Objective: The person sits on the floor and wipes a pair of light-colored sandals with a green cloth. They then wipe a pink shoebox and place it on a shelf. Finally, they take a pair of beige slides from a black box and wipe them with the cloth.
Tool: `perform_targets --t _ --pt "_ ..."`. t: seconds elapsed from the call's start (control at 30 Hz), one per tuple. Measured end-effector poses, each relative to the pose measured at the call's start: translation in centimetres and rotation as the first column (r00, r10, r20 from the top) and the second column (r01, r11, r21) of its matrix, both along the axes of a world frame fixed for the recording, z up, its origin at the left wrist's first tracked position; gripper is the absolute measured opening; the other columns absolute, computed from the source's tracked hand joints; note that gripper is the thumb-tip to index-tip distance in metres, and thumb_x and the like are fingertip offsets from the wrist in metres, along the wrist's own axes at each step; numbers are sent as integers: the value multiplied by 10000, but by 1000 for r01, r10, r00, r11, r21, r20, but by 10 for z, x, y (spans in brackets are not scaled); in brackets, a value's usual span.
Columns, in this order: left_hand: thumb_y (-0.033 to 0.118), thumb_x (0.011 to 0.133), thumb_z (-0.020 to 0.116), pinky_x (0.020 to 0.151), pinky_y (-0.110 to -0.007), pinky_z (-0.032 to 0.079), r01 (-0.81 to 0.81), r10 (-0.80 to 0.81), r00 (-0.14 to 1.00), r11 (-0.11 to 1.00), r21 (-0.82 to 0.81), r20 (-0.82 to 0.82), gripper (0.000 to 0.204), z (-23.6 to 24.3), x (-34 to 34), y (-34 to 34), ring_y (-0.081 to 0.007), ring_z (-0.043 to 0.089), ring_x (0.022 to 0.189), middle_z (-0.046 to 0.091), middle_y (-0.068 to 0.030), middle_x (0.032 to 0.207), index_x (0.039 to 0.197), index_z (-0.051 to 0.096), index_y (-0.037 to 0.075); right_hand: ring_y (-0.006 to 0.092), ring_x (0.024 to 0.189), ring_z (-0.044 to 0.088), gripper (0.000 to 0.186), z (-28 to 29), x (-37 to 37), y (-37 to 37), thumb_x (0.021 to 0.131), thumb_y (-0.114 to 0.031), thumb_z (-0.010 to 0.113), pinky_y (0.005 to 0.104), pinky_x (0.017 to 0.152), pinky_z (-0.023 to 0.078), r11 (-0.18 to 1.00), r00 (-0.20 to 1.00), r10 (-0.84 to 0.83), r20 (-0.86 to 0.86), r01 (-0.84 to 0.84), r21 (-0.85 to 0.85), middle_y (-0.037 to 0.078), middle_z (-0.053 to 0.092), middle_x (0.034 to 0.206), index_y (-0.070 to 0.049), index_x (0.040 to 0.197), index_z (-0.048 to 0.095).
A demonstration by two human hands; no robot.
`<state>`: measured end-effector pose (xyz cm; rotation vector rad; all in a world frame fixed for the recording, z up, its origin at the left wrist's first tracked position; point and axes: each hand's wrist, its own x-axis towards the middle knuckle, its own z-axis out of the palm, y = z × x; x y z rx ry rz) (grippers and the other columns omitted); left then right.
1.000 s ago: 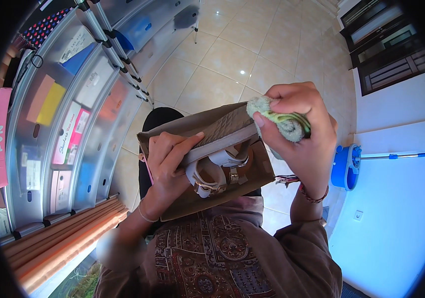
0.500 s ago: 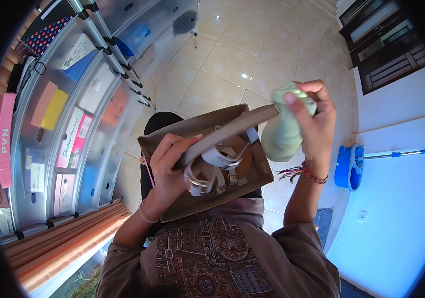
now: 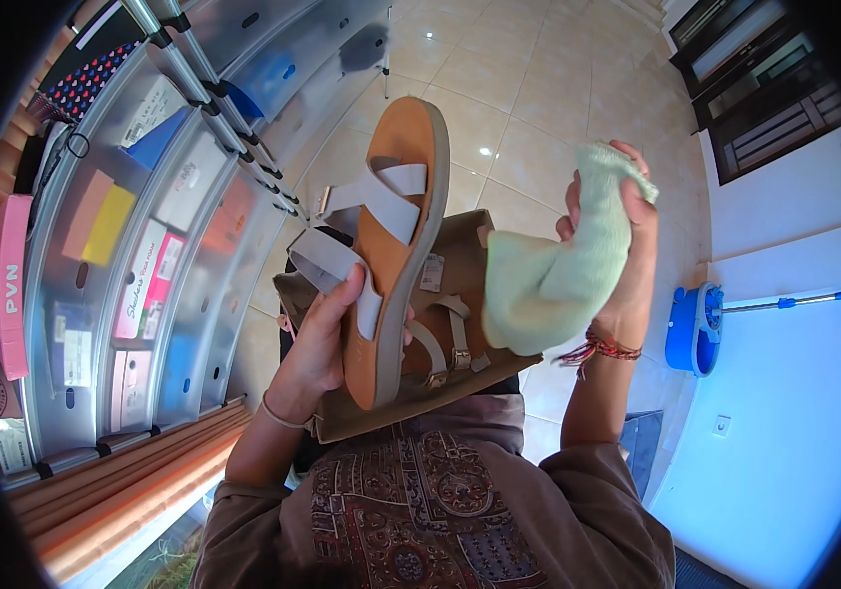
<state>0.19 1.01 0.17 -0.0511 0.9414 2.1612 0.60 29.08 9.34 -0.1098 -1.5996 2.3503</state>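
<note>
My left hand [image 3: 327, 329] grips a sandal [image 3: 396, 236] near its heel, the thumb over a strap. The sandal stands upright above the box, its tan insole and crossed pale straps with buckles in view. A pale green cloth [image 3: 563, 270] hangs from my right hand [image 3: 636, 211], whose fingers are closed on its upper end. The cloth is a little to the right of the sandal, apart from it. On my lap, below both hands, rests an open brown cardboard box [image 3: 494, 368]. Inside lies a second sandal [image 3: 455, 339], partly hidden by the first.
At the left stands a rack of translucent storage boxes [image 3: 91, 255] with metal poles [image 3: 214, 83]. A pink box [image 3: 10, 285] sits at its near side. A blue mop bucket [image 3: 692, 329] is by the white wall at the right. Beige tiles [image 3: 460, 108] cover the floor.
My left hand has turned the sandal from edge-on and low over the box to upright, insole showing. The green cloth has opened out and hangs lower, toward the box.
</note>
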Motion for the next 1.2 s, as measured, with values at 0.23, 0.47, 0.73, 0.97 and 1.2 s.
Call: perform_targets --t 0.23,0.47,0.73,0.97,1.2 --pt "521 964 537 635 -381 603 -21 5 993 990 -140 -117 544 10 4 6 -270 700 737 682 -176 881 1179 576 22 108 867 649 252 47 -15 -32 847 -190 726 260 767 524 740 954 3 -299 199 642 25 703 958 -58 1059 695" --pt "488 953 572 621 -394 607 -56 29 987 983 -172 -157 554 11 11 4 -286 701 754 679 -189 889 1238 532 15 92 848 642 227 57 -10 -39 833 -98 679 243 752 509 590 930 182 -321 158 792 40 708 914 -36 1049 704" --pt "500 938 590 595 -382 607 37 -42 997 995 -91 -58 559 11 6 1 -266 703 695 679 -158 858 1235 530 29 154 779 685 226 48 -5 -58 769 -60 711 267 695 534 527 883 182 -433 284 801 71 717 886 -28 992 693" --pt "530 948 560 608 -347 591 36 -36 999 999 -18 11 561 2 -2 -6 -243 699 694 680 -162 845 1193 558 25 201 770 708 283 36 -1 -67 730 -32 759 291 666 558 564 829 149 -539 376 735 111 706 882 -7 1003 688" --pt "528 960 546 575 -332 582 -5 12 994 998 -62 111 534 -1 -2 -5 -233 693 662 685 -122 822 1174 565 39 240 711 659 412 2 0 -87 647 -138 820 328 594 528 449 824 218 -523 391 803 85 664 864 -61 1019 658"
